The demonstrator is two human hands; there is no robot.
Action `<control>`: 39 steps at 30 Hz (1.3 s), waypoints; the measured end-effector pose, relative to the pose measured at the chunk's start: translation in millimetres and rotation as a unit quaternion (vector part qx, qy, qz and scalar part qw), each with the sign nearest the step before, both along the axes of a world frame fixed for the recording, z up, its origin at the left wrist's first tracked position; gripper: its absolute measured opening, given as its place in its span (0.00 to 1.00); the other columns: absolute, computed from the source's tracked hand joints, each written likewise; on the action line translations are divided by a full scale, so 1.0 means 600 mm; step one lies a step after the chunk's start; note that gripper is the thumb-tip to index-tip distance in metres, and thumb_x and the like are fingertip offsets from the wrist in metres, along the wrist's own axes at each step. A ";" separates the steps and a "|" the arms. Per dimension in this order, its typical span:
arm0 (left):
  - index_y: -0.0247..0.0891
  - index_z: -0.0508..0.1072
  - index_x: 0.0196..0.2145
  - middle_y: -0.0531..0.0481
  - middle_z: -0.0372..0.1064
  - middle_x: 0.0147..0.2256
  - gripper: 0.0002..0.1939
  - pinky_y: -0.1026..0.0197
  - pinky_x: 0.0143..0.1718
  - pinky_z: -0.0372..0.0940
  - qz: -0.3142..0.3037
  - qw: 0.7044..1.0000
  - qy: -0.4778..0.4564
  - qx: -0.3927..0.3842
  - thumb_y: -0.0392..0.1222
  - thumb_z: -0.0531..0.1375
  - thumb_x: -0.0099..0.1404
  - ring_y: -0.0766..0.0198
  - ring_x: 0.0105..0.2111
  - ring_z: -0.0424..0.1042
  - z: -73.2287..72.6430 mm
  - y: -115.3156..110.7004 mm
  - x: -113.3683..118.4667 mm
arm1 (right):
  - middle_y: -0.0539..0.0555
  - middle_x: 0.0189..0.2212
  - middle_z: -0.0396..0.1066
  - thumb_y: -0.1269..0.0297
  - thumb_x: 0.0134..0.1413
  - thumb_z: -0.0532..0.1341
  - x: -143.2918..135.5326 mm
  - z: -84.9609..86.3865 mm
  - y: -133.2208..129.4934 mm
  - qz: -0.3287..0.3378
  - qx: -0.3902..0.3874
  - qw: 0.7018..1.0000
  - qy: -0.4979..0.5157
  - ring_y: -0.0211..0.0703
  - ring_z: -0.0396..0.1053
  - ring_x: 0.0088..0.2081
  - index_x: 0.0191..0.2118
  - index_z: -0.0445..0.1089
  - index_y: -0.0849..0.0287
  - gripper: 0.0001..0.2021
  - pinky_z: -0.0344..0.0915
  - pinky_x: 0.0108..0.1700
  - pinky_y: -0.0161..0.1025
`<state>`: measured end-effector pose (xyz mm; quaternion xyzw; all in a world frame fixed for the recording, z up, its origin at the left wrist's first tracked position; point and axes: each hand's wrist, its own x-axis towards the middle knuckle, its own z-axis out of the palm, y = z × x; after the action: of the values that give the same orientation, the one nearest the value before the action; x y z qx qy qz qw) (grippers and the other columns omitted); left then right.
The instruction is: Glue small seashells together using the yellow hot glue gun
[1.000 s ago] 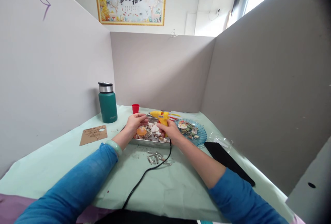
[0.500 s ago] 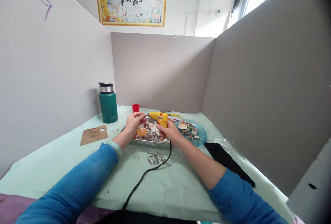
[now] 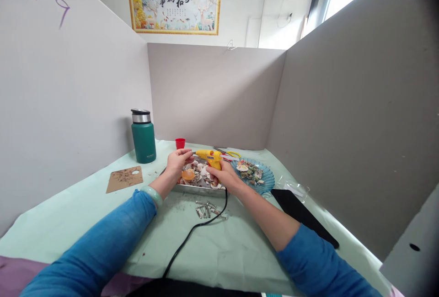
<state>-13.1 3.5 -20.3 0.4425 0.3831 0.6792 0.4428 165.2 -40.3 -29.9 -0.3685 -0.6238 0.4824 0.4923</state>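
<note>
My right hand (image 3: 224, 174) is wrapped round the handle of a yellow hot glue gun (image 3: 210, 156), its nozzle pointing left. A clear glue stick (image 3: 229, 157) sticks out of the gun's back, and a black cord (image 3: 199, 225) runs from its handle toward me. At the nozzle tip, my left hand (image 3: 179, 162) pinches something too small to make out. Both hands are above a metal tray (image 3: 202, 190) of shells (image 3: 202, 169), with an orange shell (image 3: 188, 175) near my left fingers. Several metal clips (image 3: 206, 210) lie on the cloth in front of the tray.
A blue glass plate (image 3: 269, 176) of shell pieces stands right of the tray, with scissors (image 3: 233, 154) behind. At the left are a green bottle (image 3: 143, 141) and brown card (image 3: 124, 179). A red cup (image 3: 180, 143) stands behind; a black flat piece (image 3: 305, 217) lies right.
The glue gun has tilted slightly, its rear end dropping a little in my right hand. My left hand stays almost still at the nozzle.
</note>
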 end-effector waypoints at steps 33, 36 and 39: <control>0.30 0.71 0.30 0.50 0.71 0.24 0.11 0.63 0.32 0.70 -0.017 1.000 -0.014 0.001 0.32 0.68 0.48 0.67 0.23 0.73 -0.002 0.004 -0.001 | 0.43 0.17 0.62 0.62 0.47 0.63 0.000 -0.008 0.010 -0.043 0.015 0.999 0.009 0.31 0.56 0.15 0.34 0.63 0.59 0.10 0.54 0.16 0.30; 0.30 0.71 0.30 0.50 0.71 0.23 0.11 0.62 0.32 0.70 -0.019 1.000 -0.017 -0.003 0.32 0.68 0.47 0.67 0.23 0.73 0.000 0.003 -0.001 | 0.43 0.17 0.62 0.63 0.48 0.62 0.001 -0.007 0.009 -0.044 0.019 0.999 0.008 0.31 0.56 0.15 0.35 0.63 0.60 0.10 0.54 0.16 0.30; 0.30 0.71 0.29 0.51 0.71 0.23 0.11 0.62 0.32 0.70 -0.021 1.000 -0.019 -0.005 0.32 0.69 0.47 0.67 0.23 0.72 0.001 0.001 0.000 | 0.43 0.17 0.62 0.62 0.48 0.63 0.001 -0.004 0.006 -0.032 0.010 0.999 0.006 0.31 0.56 0.15 0.35 0.63 0.60 0.11 0.54 0.16 0.30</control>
<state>-12.8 4.1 -19.5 0.4353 0.3688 0.6760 0.4664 165.7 -36.8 -32.1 -0.3806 -0.6133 0.4626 0.5149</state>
